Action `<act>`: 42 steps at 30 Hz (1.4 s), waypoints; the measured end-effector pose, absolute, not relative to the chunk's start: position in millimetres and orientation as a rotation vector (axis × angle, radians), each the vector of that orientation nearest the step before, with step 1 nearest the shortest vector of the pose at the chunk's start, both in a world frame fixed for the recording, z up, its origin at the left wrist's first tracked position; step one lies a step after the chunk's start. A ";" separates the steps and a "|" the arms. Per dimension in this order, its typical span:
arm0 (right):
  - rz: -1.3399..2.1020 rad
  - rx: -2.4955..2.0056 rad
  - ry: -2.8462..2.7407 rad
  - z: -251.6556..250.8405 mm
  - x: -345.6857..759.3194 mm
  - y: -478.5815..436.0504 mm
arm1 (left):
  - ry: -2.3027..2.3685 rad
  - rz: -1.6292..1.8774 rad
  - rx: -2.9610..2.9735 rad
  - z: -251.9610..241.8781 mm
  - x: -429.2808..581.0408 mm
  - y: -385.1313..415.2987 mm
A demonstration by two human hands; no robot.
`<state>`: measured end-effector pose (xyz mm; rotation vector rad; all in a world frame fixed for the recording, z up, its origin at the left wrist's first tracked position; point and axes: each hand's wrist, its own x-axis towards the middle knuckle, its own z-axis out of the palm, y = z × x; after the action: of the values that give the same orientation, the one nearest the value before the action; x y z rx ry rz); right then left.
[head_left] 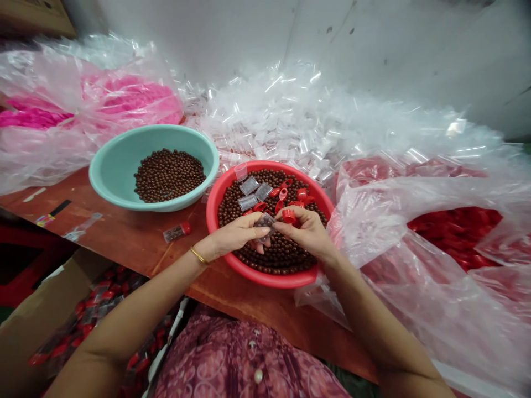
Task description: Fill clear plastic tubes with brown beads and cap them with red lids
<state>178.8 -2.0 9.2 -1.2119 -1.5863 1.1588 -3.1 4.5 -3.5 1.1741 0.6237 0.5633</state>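
Note:
My left hand is closed around a small clear plastic tube with brown beads showing in it. In my right hand a red cap is pinched between thumb and fingers, close to the tube's end. Both hands are over a red basin full of round brown beads. On the beads lie several clear tubes and loose red caps. Just left of the basin, a filled tube with a red cap rests on the table.
A turquoise basin with brown beads stands at left. Clear tubes are heaped along the wall. A plastic bag of red caps sits at right, a bag of pink pieces at back left. Below the table edge, a cardboard box holds capped tubes.

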 end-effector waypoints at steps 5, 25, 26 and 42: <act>1.321 -1.295 -1.353 2.1 183.8 -5.0 | 0.641 0.605 1.147 -1.8 -2.2 3.8; 0.522 -1.195 -1.968 -0.9 174.8 -20.1 | 0.922 0.779 1.681 -10.9 0.7 0.8; 0.531 -1.194 -1.973 -2.0 174.5 -20.4 | 0.934 0.773 1.680 -10.9 0.7 0.9; 0.832 -1.297 -1.741 -6.4 162.0 -36.3 | 0.904 0.706 1.437 -1.0 1.2 -1.1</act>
<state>162.0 -36.3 -6.4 -1.2970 -1.7408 0.8318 1.2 -1.1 -1.0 1.4374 0.9040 0.7059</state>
